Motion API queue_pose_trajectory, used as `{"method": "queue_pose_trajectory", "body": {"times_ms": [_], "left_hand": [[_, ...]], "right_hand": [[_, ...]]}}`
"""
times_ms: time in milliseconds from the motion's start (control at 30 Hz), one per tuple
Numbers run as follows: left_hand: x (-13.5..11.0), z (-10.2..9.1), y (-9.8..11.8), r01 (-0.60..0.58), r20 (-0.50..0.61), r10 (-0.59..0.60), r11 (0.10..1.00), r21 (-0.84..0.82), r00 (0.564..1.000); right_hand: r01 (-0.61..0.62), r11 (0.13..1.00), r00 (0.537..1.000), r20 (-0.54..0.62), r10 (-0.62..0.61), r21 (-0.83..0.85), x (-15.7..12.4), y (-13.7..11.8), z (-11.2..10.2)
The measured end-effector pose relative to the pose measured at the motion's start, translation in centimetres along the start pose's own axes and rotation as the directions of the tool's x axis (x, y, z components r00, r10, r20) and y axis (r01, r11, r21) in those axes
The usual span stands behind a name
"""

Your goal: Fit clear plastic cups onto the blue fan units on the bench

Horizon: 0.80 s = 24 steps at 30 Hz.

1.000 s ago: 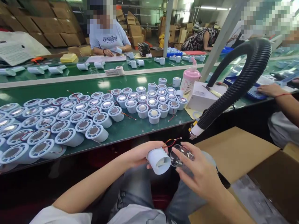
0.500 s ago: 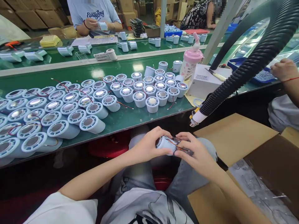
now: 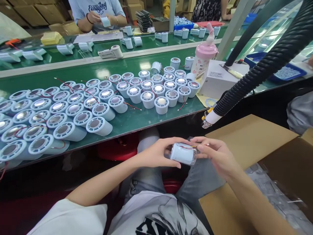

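Note:
Over my lap, my left hand (image 3: 156, 153) curls around a light-blue cylindrical motor housing (image 3: 183, 154). Clear plastic shows around the housing's right end and edge. Thin red and yellow wires (image 3: 189, 147) run along the top of the housing toward my right hand (image 3: 218, 156). The thumb and fingers of that hand are closed on the wires, and a small white connector (image 3: 207, 144) pokes out above the thumb. On the green bench in front stand many similar light-blue housings (image 3: 99, 125) with round metallic centres, several trailing wires.
A black ribbed hose (image 3: 256, 68) with a metal-tipped nozzle (image 3: 207, 121) hangs at right. Below it, an open cardboard box (image 3: 249, 140) holds clear plastic parts (image 3: 266, 189). A pink-lidded bottle (image 3: 205, 54) and a white box (image 3: 221, 80) stand on the bench. A co-worker (image 3: 100, 16) sits opposite.
My right hand has shifted right and now pinches the wires near their connector. The housing has turned slightly, and clear plastic now surrounds its right end. The view has shifted a little.

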<state>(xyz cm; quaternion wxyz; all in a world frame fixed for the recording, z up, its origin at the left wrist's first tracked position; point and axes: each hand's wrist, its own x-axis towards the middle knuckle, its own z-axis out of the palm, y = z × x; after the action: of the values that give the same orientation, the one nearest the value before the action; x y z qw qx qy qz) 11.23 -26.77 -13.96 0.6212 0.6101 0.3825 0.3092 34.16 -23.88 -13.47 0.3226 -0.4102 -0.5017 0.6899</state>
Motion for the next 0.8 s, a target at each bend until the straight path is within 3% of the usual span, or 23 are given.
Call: {"method": "queue_pose_trajectory", "body": {"times_ms": [100, 200, 267, 467, 800], "left_hand": [[-0.2, 0.4, 0.2, 0.084, -0.067, -0.097, 0.981, -0.177, 0.993], [-0.6, 0.5, 0.3, 0.157, -0.067, -0.177, 0.959, -0.236, 0.982], [-0.8, 0.4, 0.5, 0.168, -0.052, -0.183, 0.962, -0.215, 0.982], [-1.2, 0.0, 1.3, 0.057, -0.059, -0.062, 0.995, -0.082, 0.996], [-1.6, 0.1, 1.7, -0.056, -0.054, 0.06, 0.996, 0.066, 0.997]], "right_hand": [[0.199, 0.948, 0.977, 0.129, -0.172, -0.25, -0.4, -0.1, -0.3], [0.401, 0.722, 0.916, 0.242, -0.319, -0.564, -1.0, 0.2, -0.5], [0.444, 0.665, 0.896, 0.288, -0.338, -0.6, -1.3, 0.5, -0.6], [0.306, 0.862, 0.939, 0.278, -0.203, -0.404, -1.6, 0.2, -0.7], [0.102, 0.975, 0.961, 0.271, -0.046, -0.196, -1.7, -0.3, -0.4]]}}
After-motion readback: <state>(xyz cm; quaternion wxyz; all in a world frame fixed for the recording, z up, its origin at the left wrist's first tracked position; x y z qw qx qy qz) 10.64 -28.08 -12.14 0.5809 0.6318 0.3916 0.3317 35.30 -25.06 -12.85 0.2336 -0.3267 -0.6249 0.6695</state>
